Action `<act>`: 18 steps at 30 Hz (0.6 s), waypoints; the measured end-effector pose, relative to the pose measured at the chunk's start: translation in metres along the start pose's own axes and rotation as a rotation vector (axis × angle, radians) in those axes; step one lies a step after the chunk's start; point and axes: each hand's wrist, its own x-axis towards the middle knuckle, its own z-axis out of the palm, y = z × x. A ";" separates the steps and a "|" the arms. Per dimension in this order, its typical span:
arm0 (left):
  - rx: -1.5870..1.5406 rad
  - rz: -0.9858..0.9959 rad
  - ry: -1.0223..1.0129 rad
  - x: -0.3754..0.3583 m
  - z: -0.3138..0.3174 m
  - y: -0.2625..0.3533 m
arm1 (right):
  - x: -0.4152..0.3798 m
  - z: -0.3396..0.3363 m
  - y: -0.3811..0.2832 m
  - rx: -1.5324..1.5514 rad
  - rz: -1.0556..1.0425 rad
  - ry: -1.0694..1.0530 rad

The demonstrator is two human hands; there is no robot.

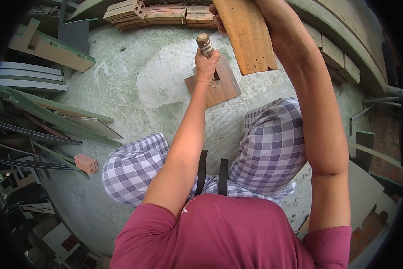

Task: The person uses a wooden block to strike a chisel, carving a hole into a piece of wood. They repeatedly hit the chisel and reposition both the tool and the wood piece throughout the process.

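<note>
Near the top middle, my left hand point(206, 65) is wrapped round a handle point(204, 41) with pale bands on it. Under that hand a brown wooden board point(226, 85) lies on the concrete floor, with a dark narrow part showing beside the fingers. A wide, worn wooden plank point(250, 42) is raised at the top right, gripped by my right hand point(271, 9). Some fingertips show at the plank's left edge; the rest of that hand is partly out of frame. What the handle belongs to is mostly hidden.
Stacked bricks point(165, 15) line the low curved wall at the top. Boards and panels point(53, 54) lean at the left, and a single hollow brick point(85, 164) sits by my left knee. More panels point(367, 179) stand at the right.
</note>
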 end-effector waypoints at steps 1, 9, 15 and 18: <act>0.003 -0.003 -0.002 0.001 0.000 0.002 | 0.002 -0.004 0.001 0.003 0.002 0.003; 0.211 0.178 -0.009 0.016 -0.014 0.002 | 0.031 -0.012 0.016 0.078 0.051 -0.053; 0.135 0.217 0.314 0.040 -0.061 0.003 | 0.009 -0.003 0.003 -0.004 0.047 0.091; 0.293 0.403 0.339 0.051 -0.074 0.012 | 0.021 -0.006 0.009 0.013 0.115 0.066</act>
